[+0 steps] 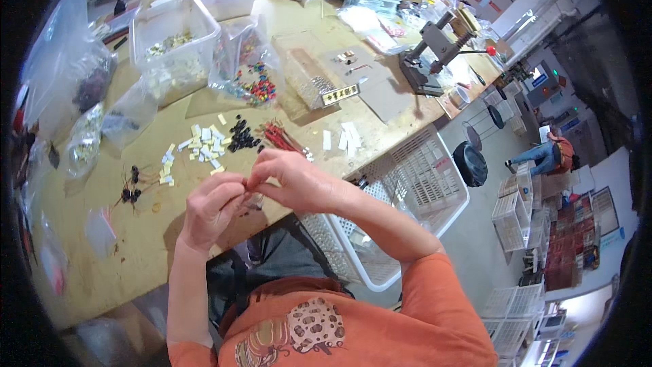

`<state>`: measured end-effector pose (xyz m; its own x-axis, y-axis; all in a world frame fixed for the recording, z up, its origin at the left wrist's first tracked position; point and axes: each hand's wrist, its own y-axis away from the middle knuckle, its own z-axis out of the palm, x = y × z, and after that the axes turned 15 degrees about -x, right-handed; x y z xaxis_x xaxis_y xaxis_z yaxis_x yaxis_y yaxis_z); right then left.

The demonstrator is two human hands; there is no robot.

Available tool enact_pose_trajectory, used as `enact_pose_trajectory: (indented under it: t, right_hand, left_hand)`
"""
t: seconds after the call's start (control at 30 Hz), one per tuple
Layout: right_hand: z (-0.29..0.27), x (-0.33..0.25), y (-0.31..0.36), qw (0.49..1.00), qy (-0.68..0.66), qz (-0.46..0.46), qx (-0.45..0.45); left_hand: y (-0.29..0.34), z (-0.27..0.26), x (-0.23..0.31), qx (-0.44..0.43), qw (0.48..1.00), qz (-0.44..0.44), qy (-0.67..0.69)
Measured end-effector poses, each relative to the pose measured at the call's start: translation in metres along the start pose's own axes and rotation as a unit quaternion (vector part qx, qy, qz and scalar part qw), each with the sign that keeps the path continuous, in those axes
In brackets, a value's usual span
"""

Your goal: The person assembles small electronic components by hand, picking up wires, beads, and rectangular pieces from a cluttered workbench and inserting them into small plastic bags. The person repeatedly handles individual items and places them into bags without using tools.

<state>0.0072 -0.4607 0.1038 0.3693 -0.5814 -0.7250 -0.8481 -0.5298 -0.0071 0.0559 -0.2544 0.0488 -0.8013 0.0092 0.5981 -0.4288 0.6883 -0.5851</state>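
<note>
Any small part being worked lay at the meeting fingertips, over the table's near edge, too hidden to name. Left hand: thumb and fingers closed in a pinch. Right hand: likewise pinched, tips against the left's. Could not tell what, if anything, either gripped.

Step in hand, my judgement: fine two-handed fingertip work. The next move seemed to call for steady pinches and a clear view of the join.

Just beyond the right hand: loose red strands. Left of those, a heap of black beads, then scattered cream rectangles; white strips lay off to the right. Dark clusters on thin stems sat farther left on the table.

Outward: bag of coloured beads, hand press, white crate beside the table.
</note>
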Motion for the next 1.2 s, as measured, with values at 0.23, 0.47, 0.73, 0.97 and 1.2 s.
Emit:
enact_pose_trajectory:
  t: [0.23, 0.47, 0.73, 0.97, 1.2]
  right_hand:
    - [-0.006, -0.004, 0.010, 0.999, 0.020, -0.002, -0.040]
    - [-0.007, 0.022, 0.015, 0.985, -0.114, -0.119, -0.050]
    - [-0.017, 0.044, 0.033, 0.972, -0.126, -0.193, -0.043]
    - [-0.031, 0.069, 0.047, 0.981, -0.093, -0.155, -0.071]
    - [-0.048, 0.079, 0.043, 0.972, -0.167, -0.140, -0.091]
  left_hand:
    - [0.002, -0.001, 0.005, -0.008, 1.000, 0.002, -0.014]
    - [-0.005, -0.001, 0.016, -0.033, 0.999, -0.011, 0.003]
    - [-0.025, 0.008, 0.024, -0.093, 0.995, -0.031, 0.000]
    - [-0.054, 0.024, 0.013, -0.160, 0.987, -0.006, -0.007]
    - [-0.081, 0.020, 0.004, -0.190, 0.982, 0.008, 0.011]
